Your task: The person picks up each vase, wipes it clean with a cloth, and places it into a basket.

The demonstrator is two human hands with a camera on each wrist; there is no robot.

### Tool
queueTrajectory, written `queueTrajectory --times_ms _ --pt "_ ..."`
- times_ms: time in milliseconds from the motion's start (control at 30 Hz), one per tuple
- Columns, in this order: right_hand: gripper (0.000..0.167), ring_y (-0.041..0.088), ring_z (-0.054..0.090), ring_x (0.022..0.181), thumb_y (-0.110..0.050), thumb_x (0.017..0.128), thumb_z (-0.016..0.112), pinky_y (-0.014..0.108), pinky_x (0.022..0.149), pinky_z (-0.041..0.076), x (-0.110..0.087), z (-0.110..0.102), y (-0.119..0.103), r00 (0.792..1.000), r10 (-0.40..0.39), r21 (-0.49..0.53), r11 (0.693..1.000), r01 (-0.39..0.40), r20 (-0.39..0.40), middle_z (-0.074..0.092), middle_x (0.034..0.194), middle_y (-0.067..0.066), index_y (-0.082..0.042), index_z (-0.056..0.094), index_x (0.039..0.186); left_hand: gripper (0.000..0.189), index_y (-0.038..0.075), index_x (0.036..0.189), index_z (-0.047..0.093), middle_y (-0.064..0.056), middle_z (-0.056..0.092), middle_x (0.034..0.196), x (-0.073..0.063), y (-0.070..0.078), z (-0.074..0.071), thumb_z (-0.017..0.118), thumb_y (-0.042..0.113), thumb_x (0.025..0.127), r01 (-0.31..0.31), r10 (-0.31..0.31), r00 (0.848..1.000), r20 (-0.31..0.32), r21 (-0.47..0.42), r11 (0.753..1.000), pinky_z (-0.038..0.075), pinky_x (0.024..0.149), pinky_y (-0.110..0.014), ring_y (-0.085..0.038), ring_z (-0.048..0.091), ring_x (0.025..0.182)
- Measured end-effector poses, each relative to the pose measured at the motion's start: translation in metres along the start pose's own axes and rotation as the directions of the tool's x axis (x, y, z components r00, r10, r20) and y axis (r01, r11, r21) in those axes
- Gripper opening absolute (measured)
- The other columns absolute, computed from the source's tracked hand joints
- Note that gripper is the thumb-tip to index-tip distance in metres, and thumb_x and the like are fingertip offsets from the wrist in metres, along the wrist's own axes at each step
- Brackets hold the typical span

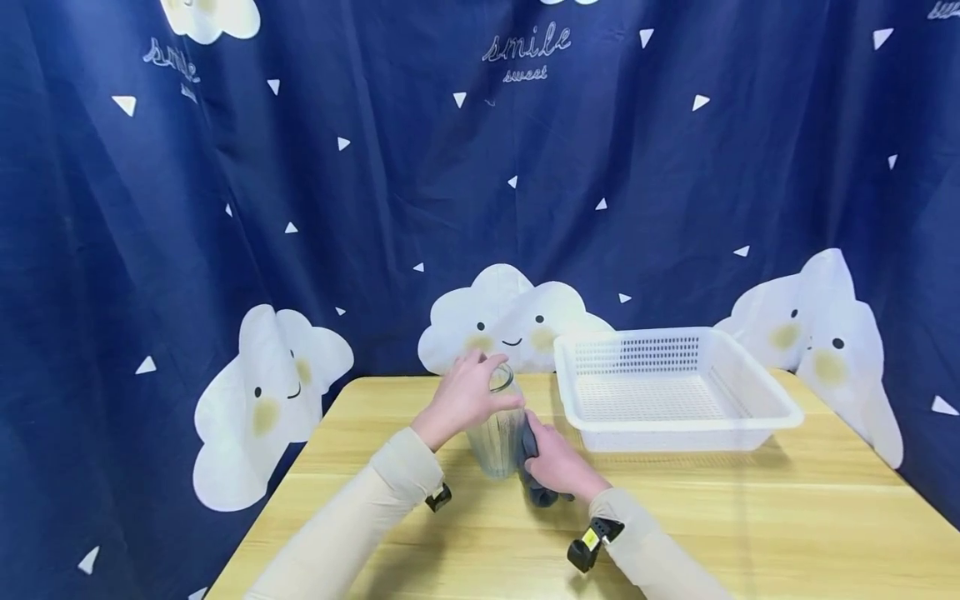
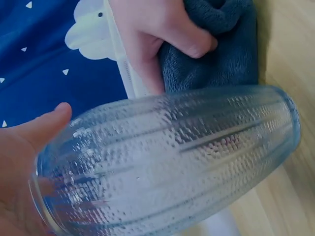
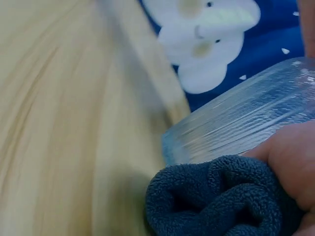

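A clear, ribbed glass vase with a textured wall stands upright on the wooden table. My left hand grips it around the neck, thumb on the near side and fingers on the far side. In my right hand is a folded dark grey-blue cloth, pressed against the vase's right side. The left wrist view shows the cloth touching the glass wall, with the right thumb lying over it. Thick rolled folds of the cloth fill the bottom of the right wrist view.
A white plastic basket with perforated walls sits at the back right of the table, to the right of my hands. Behind the table hangs a dark blue curtain with cloud faces and small white triangles.
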State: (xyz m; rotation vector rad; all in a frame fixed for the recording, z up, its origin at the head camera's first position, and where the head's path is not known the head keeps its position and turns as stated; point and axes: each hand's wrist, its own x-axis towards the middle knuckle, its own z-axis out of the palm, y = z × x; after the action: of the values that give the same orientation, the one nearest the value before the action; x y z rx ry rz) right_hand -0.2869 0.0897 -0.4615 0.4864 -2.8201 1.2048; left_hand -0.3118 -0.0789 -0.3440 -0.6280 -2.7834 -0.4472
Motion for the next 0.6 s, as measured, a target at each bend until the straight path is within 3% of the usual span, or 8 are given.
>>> queueTrajectory --times_ms 133,233,433,600 --pt "0.087 0.033 0.058 0.118 0.006 0.078 0.063 0.049 0.097 0.049 -0.001 -0.01 -0.007 0.999 -0.026 0.067 0.997 0.027 -0.022 0.049 0.145 0.03 0.004 0.025 0.157 0.078 0.016 0.149 0.05 -0.013 0.053 0.133 -0.001 0.0 0.0 0.073 0.05 0.083 0.017 -0.012 0.997 0.071 -0.062 0.998 0.048 0.096 -0.046 -0.033 0.052 0.117" --pt "0.088 0.031 0.061 0.103 0.006 0.079 0.063 0.046 0.086 0.052 0.001 -0.026 -0.02 0.995 -0.052 0.061 0.996 0.057 -0.087 0.054 0.14 0.029 -0.003 0.027 0.159 0.08 0.014 0.152 0.045 -0.013 0.048 0.141 0.0 -0.002 0.001 0.072 0.044 0.083 0.006 0.002 0.996 0.092 -0.085 0.996 0.046 0.102 -0.048 -0.034 0.049 0.124" --pt "0.09 0.031 0.061 0.101 0.001 0.08 0.064 0.046 0.081 0.053 0.004 -0.057 -0.053 0.961 -0.146 -0.099 0.987 0.126 -0.233 0.054 0.137 0.02 -0.023 0.03 0.16 0.084 0.007 0.15 0.044 -0.012 0.048 0.143 0.003 -0.007 0.005 0.073 0.039 0.078 -0.047 0.051 0.997 0.054 -0.074 0.996 0.04 0.109 -0.047 -0.035 0.043 0.133" --pt "0.091 0.034 0.063 0.102 0.0 0.082 0.064 0.049 0.082 0.053 0.007 -0.05 -0.052 0.959 -0.125 -0.131 0.987 0.093 -0.254 0.052 0.139 0.02 -0.025 0.026 0.161 0.083 0.006 0.15 0.044 -0.015 0.046 0.144 0.003 -0.006 0.008 0.069 0.047 0.082 -0.038 0.039 0.999 0.024 -0.051 0.998 0.039 0.11 -0.049 -0.037 0.039 0.135"
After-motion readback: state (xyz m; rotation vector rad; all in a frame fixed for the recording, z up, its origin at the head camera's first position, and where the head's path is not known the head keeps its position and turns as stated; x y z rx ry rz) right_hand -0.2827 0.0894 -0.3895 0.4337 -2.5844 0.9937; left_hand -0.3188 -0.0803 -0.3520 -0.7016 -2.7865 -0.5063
